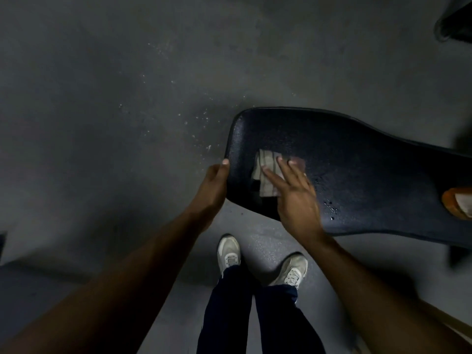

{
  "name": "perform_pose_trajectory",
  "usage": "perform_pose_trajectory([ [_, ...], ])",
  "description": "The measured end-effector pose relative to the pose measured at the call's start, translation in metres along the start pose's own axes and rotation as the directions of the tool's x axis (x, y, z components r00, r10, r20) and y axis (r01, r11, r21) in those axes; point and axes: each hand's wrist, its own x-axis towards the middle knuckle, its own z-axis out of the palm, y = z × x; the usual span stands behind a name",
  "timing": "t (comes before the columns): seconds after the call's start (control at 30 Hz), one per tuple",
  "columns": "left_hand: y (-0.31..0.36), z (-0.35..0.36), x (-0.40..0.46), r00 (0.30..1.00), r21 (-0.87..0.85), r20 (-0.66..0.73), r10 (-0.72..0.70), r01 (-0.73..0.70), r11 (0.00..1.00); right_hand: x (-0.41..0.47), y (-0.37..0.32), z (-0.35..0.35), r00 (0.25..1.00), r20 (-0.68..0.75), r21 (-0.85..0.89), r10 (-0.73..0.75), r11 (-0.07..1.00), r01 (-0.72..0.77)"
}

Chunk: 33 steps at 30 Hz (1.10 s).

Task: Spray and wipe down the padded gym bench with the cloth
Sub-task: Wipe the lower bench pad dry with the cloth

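The padded gym bench (357,159) is black and runs from the middle of the view off to the right, with wet droplets on its near side. A folded grey striped cloth (265,175) lies flat on the wide left end of the pad. My right hand (293,192) presses down on the cloth with fingers spread. My left hand (213,187) grips the bench's left edge, thumb on top. An orange object with a white part (457,201), perhaps the spray bottle, rests on the pad at the right edge of the view.
Grey speckled floor (127,98) surrounds the bench, with white flecks to its left. My two feet in pale sneakers (229,251) stand just below the bench. A dark object (454,24) sits in the top right corner.
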Motion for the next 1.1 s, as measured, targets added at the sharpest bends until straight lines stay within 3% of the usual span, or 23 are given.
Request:
perform_pose_trajectory([
  [0.1, -0.001, 0.008, -0.004, 0.999, 0.022, -0.047, 0.007, -0.006, 1.0, 0.01, -0.018, 0.005, 1.0, -0.016, 0.004, -0.019, 1.0, 0.019],
  [0.3, 0.014, 0.023, -0.006, 0.995, 0.126, -0.097, 0.021, -0.009, 0.992, -0.04, 0.002, 0.02, 0.91, 0.147, -0.152, -0.389, 0.9, 0.409],
  [0.4, 0.009, 0.028, 0.006, 0.993, 0.217, -0.107, 0.052, -0.028, 0.976, -0.061, 0.038, 0.011, 0.943, 0.112, -0.102, -0.313, 0.941, 0.324],
  [0.5, 0.014, 0.033, 0.007, 0.991, 0.29, -0.119, 0.061, -0.024, 0.957, -0.063, 0.069, -0.006, 0.994, 0.089, 0.014, -0.056, 0.998, 0.055],
  [0.6, 0.018, 0.037, 0.003, 0.99, 0.336, -0.121, 0.072, -0.028, 0.942, -0.035, 0.086, -0.02, 0.98, 0.001, 0.111, 0.199, 0.974, -0.198],
  [0.7, 0.011, 0.041, 0.003, 0.985, 0.366, -0.129, 0.116, -0.062, 0.929, 0.01, 0.075, -0.024, 0.949, -0.082, 0.235, 0.303, 0.931, -0.277],
  [0.8, 0.004, 0.045, 0.006, 0.975, 0.397, -0.169, 0.143, -0.065, 0.915, 0.038, 0.046, -0.023, 0.967, -0.078, 0.213, 0.242, 0.952, -0.221],
  [1.0, -0.006, 0.056, 0.013, 0.957, 0.488, -0.22, 0.187, -0.058, 0.871, -0.024, 0.016, 0.014, 0.99, -0.043, 0.099, -0.133, 0.986, 0.137],
  [1.1, -0.01, 0.058, 0.011, 0.954, 0.519, -0.235, 0.185, -0.038, 0.854, -0.073, 0.042, 0.027, 0.994, -0.033, 0.097, -0.103, 0.99, 0.106],
])
